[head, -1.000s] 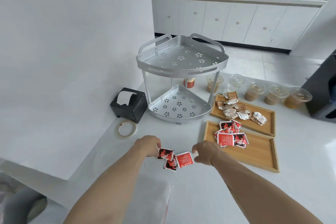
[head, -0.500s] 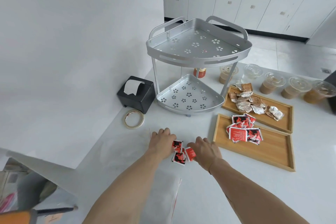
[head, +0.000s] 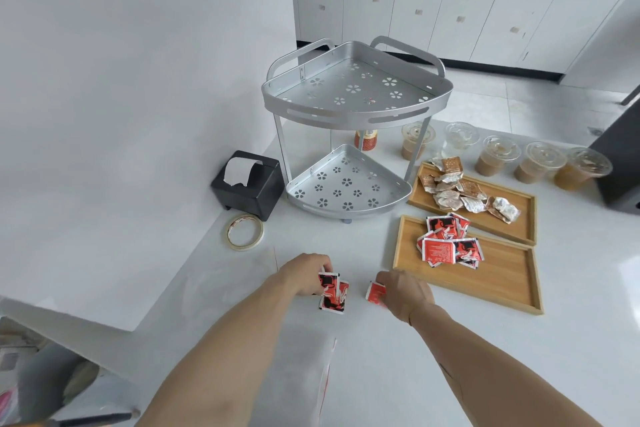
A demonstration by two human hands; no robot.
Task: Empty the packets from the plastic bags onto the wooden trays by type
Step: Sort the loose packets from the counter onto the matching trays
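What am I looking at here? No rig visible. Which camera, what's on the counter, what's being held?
There is no robot: a person works bare-handed, filmed by one wide-angle camera worn on the head, looking down. On the white counter, the left hand has a grip on red packets, and the right hand pinches one red packet. To the right lie two wooden trays: the near tray has more red packets, the far tray brown and white ones. Behind stand a metal corner rack, lidded cups, a black dispenser and a tape roll.
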